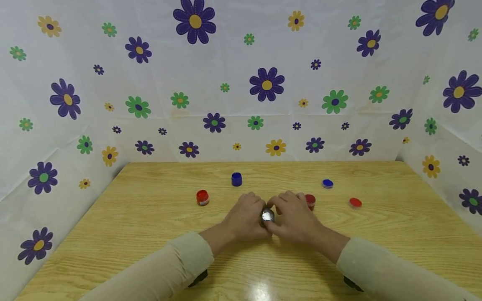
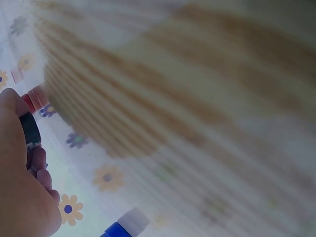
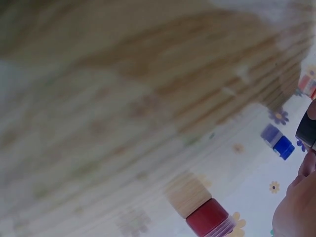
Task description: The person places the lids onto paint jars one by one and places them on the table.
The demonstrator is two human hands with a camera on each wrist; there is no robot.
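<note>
Both hands meet over the middle of the table around a small dark paint jar [image 1: 267,215], whose round top shines silvery in the head view. My left hand [image 1: 246,217] grips the jar from the left, fingers curled round its far side. From the right, my right hand [image 1: 293,215] pinches it at the top, thumb on the near side and fingertips at the far rim. In the left wrist view the dark jar's side [image 2: 31,131] shows between thumb and fingers. The right wrist view catches only part of the jar [image 3: 306,131] at its edge.
Beyond the left hand stand an uncapped red paint jar [image 1: 202,197] and an uncapped blue paint jar [image 1: 236,179]. A dark red jar [image 1: 310,201] is partly hidden behind the right hand. Further right lie a blue lid [image 1: 327,184] and a red lid [image 1: 355,203]. A flowered cloth surrounds the table.
</note>
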